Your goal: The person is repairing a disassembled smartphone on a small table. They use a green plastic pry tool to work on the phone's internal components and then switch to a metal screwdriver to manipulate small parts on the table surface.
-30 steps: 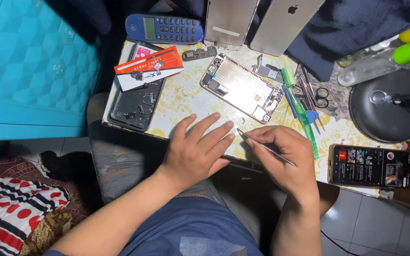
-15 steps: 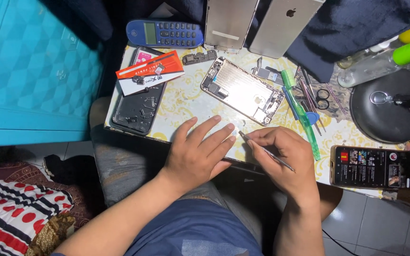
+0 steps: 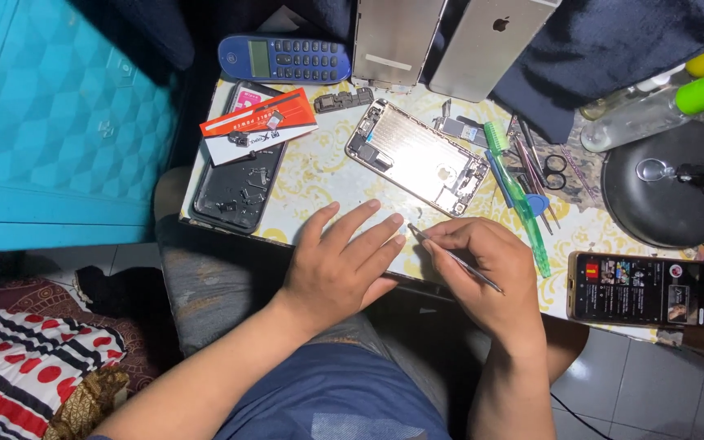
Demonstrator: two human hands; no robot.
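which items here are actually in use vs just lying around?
In use:
- left hand, flat on the table
- right hand, gripping thin tweezers
- opened phone chassis, nearest the hands

Lying about:
- blue handset
- orange-and-white box
- black tray
- green screwdriver
- lit phone
- small scissors

Thin metal tweezers (image 3: 455, 260), shiny metal phone chassis (image 3: 417, 156), glossy patterned tablecloth (image 3: 319, 175), matt black dish (image 3: 662, 195)

Bright overhead light glares off the opened phone back (image 3: 417, 159); the edges (upper corners especially) sink into shadow.
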